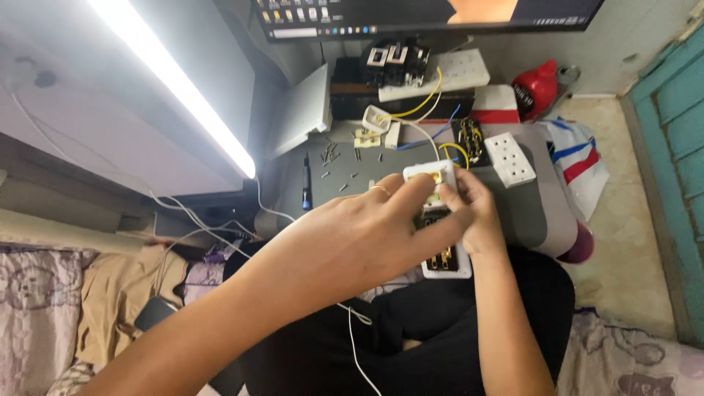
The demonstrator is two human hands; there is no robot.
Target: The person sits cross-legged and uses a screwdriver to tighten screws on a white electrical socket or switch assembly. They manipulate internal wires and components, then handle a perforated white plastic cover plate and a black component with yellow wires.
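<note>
Above the lap, near tabletop (528,213) front edge: white socket plate (442,220), back side up, brass contacts showing.
Left hand (359,235): fingers pinched on plate's top end.
Right hand (477,209): gripping plate's right edge.
Tabletop middle: loose screws (334,154).
Right edge: white socket (510,158).

Loose screws (334,158) lie on the small table (528,213), left of the socket plate (510,159). The screen (425,15) stands behind the table. A lamp (172,81) is on the left.

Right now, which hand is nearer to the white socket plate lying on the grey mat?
Right. The right hand is just below-left of the white socket plate; the left hand is farther left.
</note>
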